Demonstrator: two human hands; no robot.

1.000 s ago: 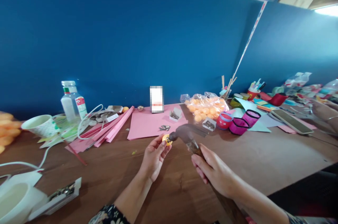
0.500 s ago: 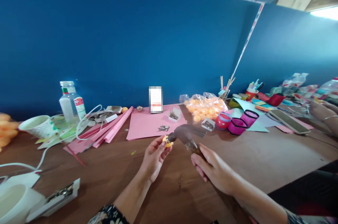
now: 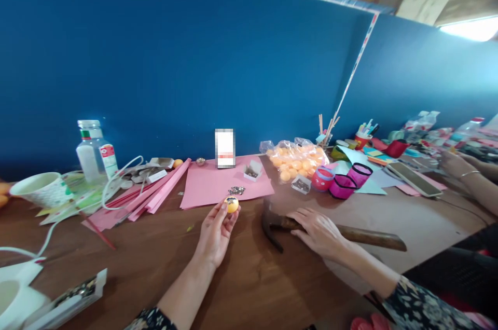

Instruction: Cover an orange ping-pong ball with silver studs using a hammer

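Observation:
My left hand (image 3: 212,235) pinches an orange table tennis ball (image 3: 232,206) between thumb and fingers, just in front of the pink paper. Several shiny metal tacks are clustered on the ball's top. The claw hammer (image 3: 373,237) lies on its side on the brown table, claw toward me and wooden handle pointing right. Over the handle near the head, my right hand (image 3: 321,235) lies palm down with its fingers stretched out, not wrapped around it. A small heap of metal tacks (image 3: 236,191) sits on the pink paper (image 3: 202,184) beyond the ball.
Small tack boxes (image 3: 252,170) and a clear bag of orange balls (image 3: 295,161) stand at the back. Purple mesh cups (image 3: 343,186) and a phone (image 3: 414,179) are on the right, near another person's hand (image 3: 457,165). Left are a bottle (image 3: 90,156), a paper cup (image 3: 42,188) and a white cable.
The hammer has gone from raised against the ball in my right hand to lying on the table, and that hand's grip has loosened. My left hand still holds the ball, slightly further left.

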